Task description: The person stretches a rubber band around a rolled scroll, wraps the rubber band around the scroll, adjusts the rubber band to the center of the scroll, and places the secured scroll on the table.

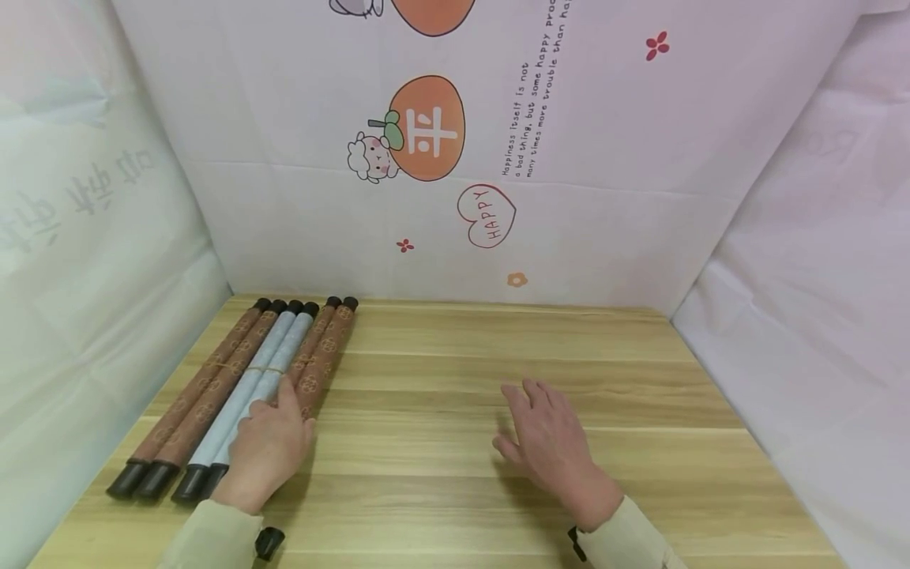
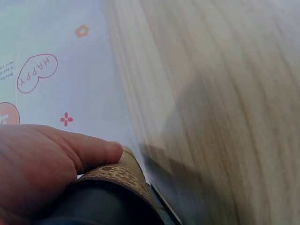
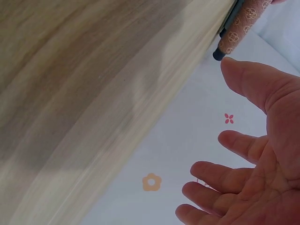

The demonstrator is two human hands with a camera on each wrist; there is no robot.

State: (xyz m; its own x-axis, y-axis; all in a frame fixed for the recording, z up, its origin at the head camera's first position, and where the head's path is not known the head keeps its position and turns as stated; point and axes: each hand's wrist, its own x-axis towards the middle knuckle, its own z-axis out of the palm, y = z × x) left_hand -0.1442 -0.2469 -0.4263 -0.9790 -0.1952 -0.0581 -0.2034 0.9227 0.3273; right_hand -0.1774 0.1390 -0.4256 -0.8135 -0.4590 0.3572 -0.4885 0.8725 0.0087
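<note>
Paired scrolls with black end knobs lie side by side at the table's left: a brown pair, a light blue pair and another brown pair with a gold flower pattern. My left hand grips the rightmost brown pair near its near end, which the hand hides in the head view. The left wrist view shows the thumb along a brown scroll, above its black knob. My right hand hovers above the table's right half, fingers spread, holding nothing.
A wood-grain table lies under both hands. White printed cloth rises behind it, and white cloth walls stand at both sides. Thin bands cross the scrolls.
</note>
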